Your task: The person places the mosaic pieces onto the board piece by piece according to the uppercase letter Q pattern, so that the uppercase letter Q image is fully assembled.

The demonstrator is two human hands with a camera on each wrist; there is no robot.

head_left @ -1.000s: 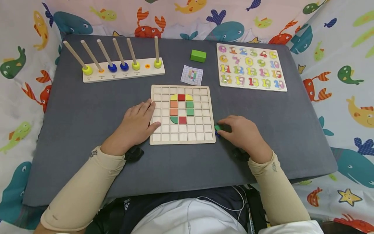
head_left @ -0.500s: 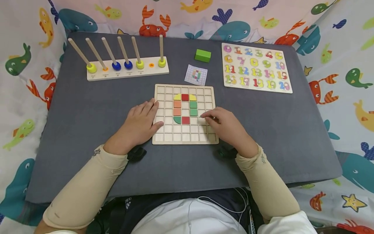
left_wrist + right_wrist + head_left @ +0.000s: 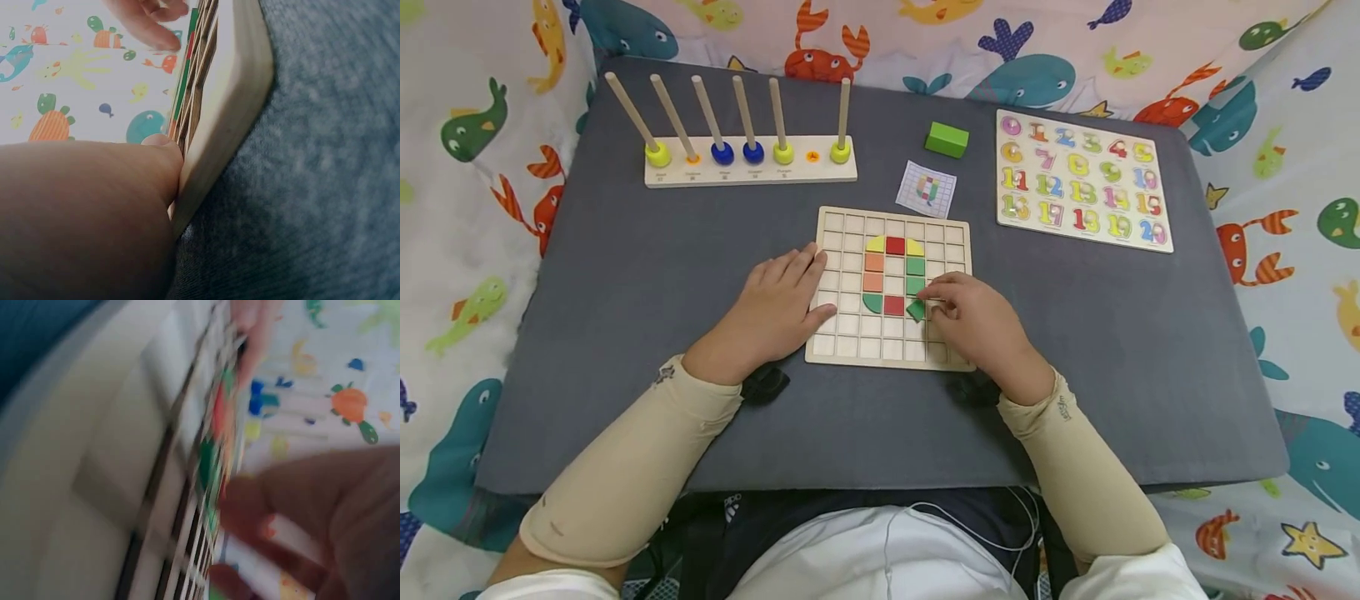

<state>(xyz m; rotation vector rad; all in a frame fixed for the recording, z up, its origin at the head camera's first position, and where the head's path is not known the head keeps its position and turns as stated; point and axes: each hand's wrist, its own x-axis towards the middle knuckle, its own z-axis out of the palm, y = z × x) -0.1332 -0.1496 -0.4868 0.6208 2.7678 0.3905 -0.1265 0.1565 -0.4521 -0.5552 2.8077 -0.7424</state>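
A square wooden grid board carries a ring of yellow, orange, red and green tiles in its cells. My left hand lies flat over the board's left edge, its thumb on the grid. At the ring's lower right corner, my right hand pinches a small green tile between thumb and index finger. That tile sits askew, turned against the cell lines, below the square green tiles. In the right wrist view the green tile is blurred close to the fingertips, and its exact contact with them is unclear.
Behind the board lie a printed pattern card and a green block. A peg stand with several rings is at the back left, and a number board at the back right. The grey table carries everything.
My right hand has moved left from beside the board onto it, bringing the green tile to the ring's lower right corner. My left hand stays on the board's left edge.
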